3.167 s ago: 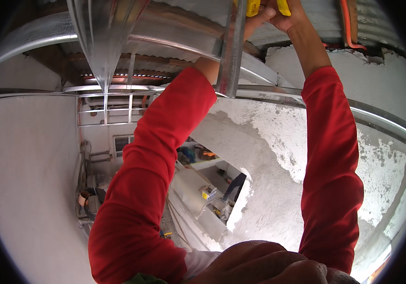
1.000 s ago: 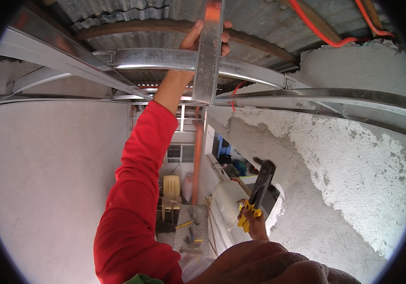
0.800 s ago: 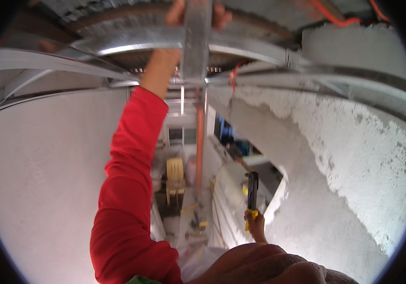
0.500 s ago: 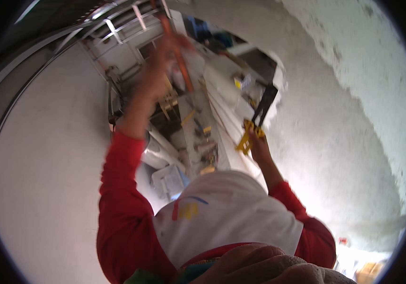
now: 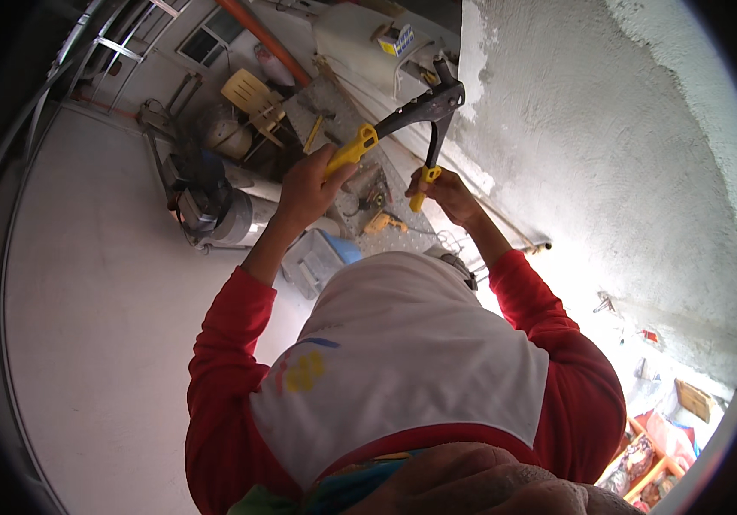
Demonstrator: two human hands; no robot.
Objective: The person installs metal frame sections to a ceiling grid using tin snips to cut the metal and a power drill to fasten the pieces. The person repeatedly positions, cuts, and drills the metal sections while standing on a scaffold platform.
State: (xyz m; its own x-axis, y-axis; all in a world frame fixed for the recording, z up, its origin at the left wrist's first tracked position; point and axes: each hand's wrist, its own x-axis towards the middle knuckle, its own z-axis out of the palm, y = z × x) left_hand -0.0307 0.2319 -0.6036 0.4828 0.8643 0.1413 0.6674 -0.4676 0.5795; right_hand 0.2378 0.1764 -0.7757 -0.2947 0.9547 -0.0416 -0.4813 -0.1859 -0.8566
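The hand riveter [image 5: 424,109] was ahead of your torso, its head pointing away and its two handles spread. Your left hand [image 5: 308,184] was closed around one yellow handle; your right hand [image 5: 447,193] gripped the other. One hand per handle presumably steadied the tool and gave leverage. The yellow drill [image 5: 383,223] lay apart on the board [image 5: 347,99], probably for support.

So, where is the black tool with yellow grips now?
In the head view, the black tool is in the upper middle, with one yellow grip in the left hand and the other in the right hand.
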